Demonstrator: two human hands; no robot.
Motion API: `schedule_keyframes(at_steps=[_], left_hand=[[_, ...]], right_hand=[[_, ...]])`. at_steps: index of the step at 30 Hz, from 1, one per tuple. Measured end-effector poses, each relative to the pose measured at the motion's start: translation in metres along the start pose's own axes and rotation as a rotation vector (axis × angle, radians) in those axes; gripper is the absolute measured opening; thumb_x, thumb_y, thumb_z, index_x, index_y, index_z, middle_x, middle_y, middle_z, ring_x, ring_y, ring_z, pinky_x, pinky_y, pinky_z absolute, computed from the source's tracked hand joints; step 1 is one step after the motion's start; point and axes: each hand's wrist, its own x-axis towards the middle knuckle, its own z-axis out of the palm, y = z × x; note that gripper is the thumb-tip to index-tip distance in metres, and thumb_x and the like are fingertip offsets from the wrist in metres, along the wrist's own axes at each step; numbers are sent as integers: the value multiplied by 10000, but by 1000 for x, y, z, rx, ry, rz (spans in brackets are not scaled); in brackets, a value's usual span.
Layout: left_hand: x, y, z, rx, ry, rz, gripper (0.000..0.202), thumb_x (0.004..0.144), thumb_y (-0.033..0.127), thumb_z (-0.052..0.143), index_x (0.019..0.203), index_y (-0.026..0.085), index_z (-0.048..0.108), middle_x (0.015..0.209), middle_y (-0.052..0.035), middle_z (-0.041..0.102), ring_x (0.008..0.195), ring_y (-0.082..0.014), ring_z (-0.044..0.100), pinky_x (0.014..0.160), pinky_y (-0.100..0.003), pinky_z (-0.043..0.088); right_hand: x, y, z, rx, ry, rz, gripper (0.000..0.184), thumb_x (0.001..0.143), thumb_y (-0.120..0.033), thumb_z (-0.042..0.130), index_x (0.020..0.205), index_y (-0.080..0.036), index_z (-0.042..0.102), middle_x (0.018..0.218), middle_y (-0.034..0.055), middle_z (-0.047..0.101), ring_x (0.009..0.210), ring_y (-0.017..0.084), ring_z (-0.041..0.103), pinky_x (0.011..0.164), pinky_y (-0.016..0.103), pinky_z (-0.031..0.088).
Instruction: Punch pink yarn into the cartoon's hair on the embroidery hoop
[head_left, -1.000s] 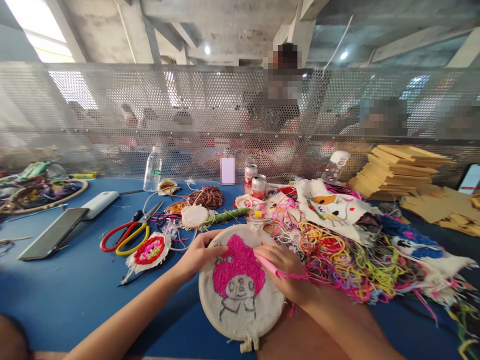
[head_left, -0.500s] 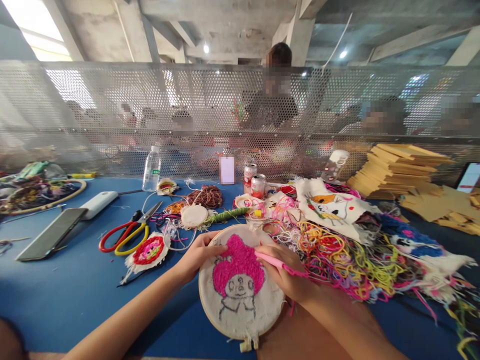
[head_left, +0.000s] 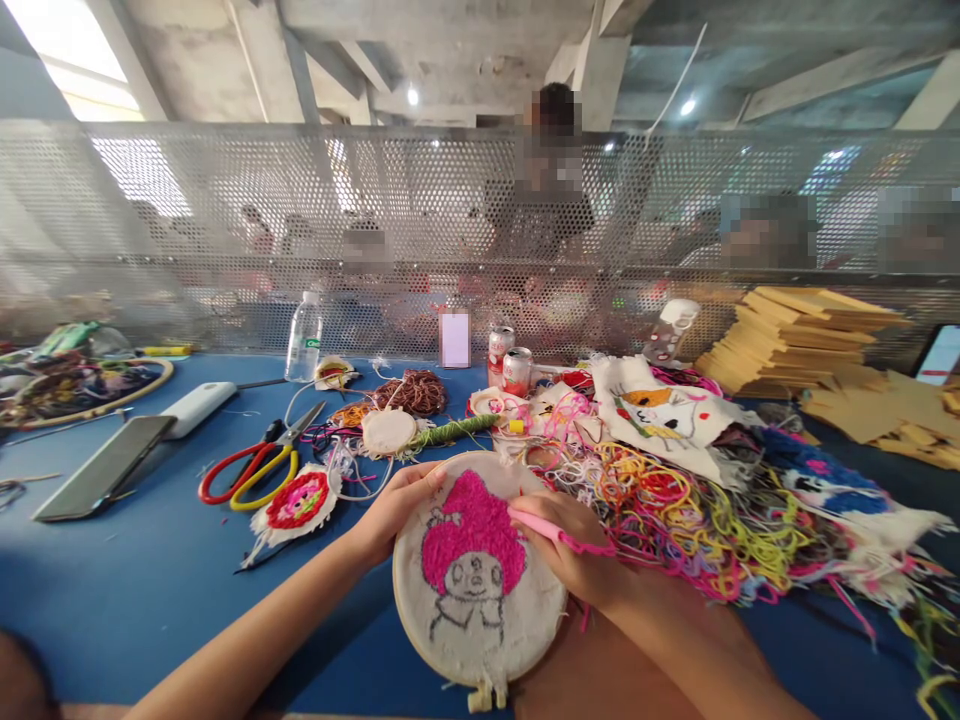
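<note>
Hoop (head_left: 397, 590) moved slightly left since the previous frame — screw (head_left: 487, 697) with it, pointing nearly straight down. Left thumb now off the stitching (head_left: 476, 525), left hand (head_left: 397, 512) gripping the rim. Right hand (head_left: 566, 530) holds pen (head_left: 540, 525) — long axis upper-left to lower-right (over the hoop's right side).

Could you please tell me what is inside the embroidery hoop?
White fabric bearing a dark-outlined figure with a pink hood. The right hand covers part of the fabric's right side, so that patch is hidden.
</note>
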Motion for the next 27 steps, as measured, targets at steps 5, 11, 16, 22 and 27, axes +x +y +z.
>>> schedule_keyframes(at_steps=[5,11,16,22,27], left_hand=[[0,2,2,9,74,-34,432,681,364,717,1031,118,660,752,-66,697,591,-149,614,566,-226,460],[0,2,0,72,20,10,419,713,378,685,1046,124,657,708,-38,675,562,-121,581,530,-200,413],[-1,5,2,104,-23,32,430,674,319,722,1050,122,654,707,-33,672,551,-116,570,522,-195,401],[-3,8,4,138,-38,54,424,680,319,712,1057,135,654,715,-35,677,551,-118,569,515,-190,400],[-3,6,2,164,-29,75,448,675,325,713,1074,132,649,732,-43,681,562,-127,578,528,-197,408]], right_hand=[[-2,1,2,30,-25,22,372,866,-106,413,1162,-322,479,857,15,677,746,204,662,639,343,568],[-5,4,8,50,-8,1,324,873,-107,412,1133,-282,493,865,19,672,778,198,647,664,345,563],[-2,2,7,21,57,27,193,890,-150,414,999,-240,545,786,27,658,692,186,637,590,323,556],[0,1,5,28,120,-1,186,902,-181,403,1028,-262,513,776,16,660,681,180,644,588,302,559],[-2,2,6,76,99,45,228,892,-161,415,1047,-290,521,785,8,664,681,180,650,606,304,565]])
